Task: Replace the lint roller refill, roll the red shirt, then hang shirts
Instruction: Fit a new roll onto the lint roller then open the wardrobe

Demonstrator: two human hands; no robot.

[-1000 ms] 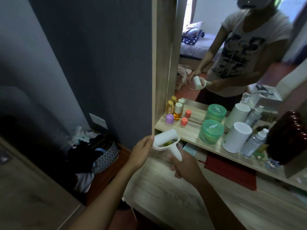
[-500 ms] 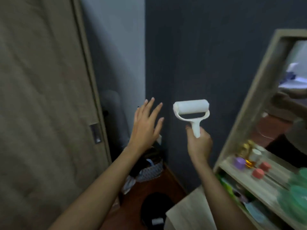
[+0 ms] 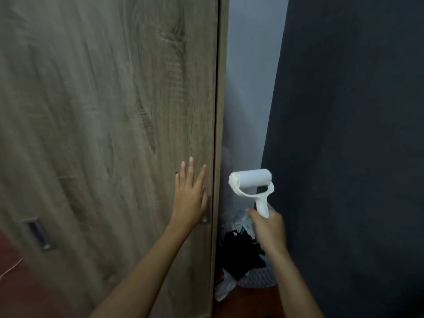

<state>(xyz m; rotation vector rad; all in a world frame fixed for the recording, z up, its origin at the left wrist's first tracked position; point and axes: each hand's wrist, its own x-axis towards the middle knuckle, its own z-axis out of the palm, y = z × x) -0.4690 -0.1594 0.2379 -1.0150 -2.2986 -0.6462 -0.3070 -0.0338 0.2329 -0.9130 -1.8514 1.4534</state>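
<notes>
A white lint roller (image 3: 251, 182) with a white roll on it stands upright in the air, its handle gripped from below by my right hand (image 3: 268, 227). My left hand (image 3: 190, 196) is stretched out with straight, spread fingers, flat against or just in front of the wooden wardrobe door (image 3: 110, 134), near its right edge. A small recessed metal pull (image 3: 205, 219) shows just below that hand. No shirt is in view.
A second recessed pull (image 3: 39, 235) sits low on the left of the wardrobe front. A dark blue wall (image 3: 355, 145) fills the right. In the gap between wardrobe and wall a basket of dark clothes (image 3: 243, 260) stands on the red-brown floor.
The view has swung left from the mirror and shelf to the wardrobe. My left hand let go of the roller and reached out to the wardrobe door; my right hand keeps the roller upright.
</notes>
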